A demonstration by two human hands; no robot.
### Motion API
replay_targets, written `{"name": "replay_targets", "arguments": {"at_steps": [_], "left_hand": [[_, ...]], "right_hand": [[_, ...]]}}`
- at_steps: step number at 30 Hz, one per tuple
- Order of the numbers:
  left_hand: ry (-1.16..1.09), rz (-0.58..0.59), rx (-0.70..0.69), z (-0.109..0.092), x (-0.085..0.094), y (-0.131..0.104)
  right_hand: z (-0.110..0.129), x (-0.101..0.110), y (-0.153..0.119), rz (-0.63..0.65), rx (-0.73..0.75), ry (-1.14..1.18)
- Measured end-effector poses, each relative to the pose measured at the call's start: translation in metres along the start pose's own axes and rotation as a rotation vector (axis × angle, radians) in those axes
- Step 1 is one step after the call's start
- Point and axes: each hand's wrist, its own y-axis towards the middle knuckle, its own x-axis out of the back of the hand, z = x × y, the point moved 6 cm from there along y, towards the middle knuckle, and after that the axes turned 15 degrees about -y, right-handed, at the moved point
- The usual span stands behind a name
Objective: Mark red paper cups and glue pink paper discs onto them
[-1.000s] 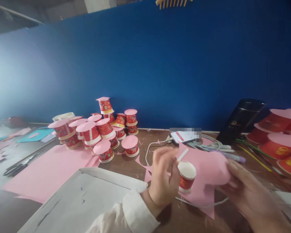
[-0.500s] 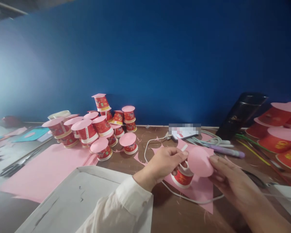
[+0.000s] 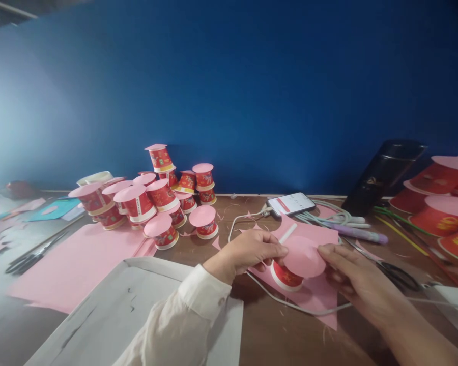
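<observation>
A pink paper disc is over an upside-down red paper cup with a white rim. My left hand pinches the disc's left edge, and a thin white stick pokes up from behind its fingers; whether the hand grips the stick too, I cannot tell. On the other side, my right hand has the disc's right edge between thumb and fingers. Under the cup lies a cut pink paper sheet. Most of the cup's base is covered by the disc.
Several disc-topped red cups are stacked at the left, more cups at the right. Around lie pink sheets, a white board, scissors, a phone on a white cable, a purple marker and a black bottle.
Both hands have brought the pink disc down and left, over the cup's base, which showed beside the disc before. More of the white stick shows now.
</observation>
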Motion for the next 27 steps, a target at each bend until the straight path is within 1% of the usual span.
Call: {"name": "replay_targets", "arguments": {"at_steps": [3,6,12,17,22,27], "left_hand": [[-0.023,-0.012,0.019,0.005,0.006,0.004],[-0.058,0.002,0.019,0.009,0.009,0.008],[-0.148,0.008,0.065,0.020,0.016,0.018],[-0.219,0.013,0.089,0.028,0.017,0.026],[-0.234,-0.020,0.121,0.033,0.019,0.030],[-0.248,-0.005,0.123,0.033,0.018,0.029]], "right_hand": [[-0.002,-0.003,0.001,0.001,-0.038,-0.018],[-0.005,-0.003,0.002,-0.016,-0.061,-0.025],[-0.007,-0.005,0.002,-0.002,-0.049,-0.060],[-0.011,-0.004,0.003,-0.033,-0.065,-0.099],[-0.011,-0.005,0.004,-0.017,-0.072,-0.125],[-0.011,-0.007,0.003,-0.002,-0.057,-0.149]]}}
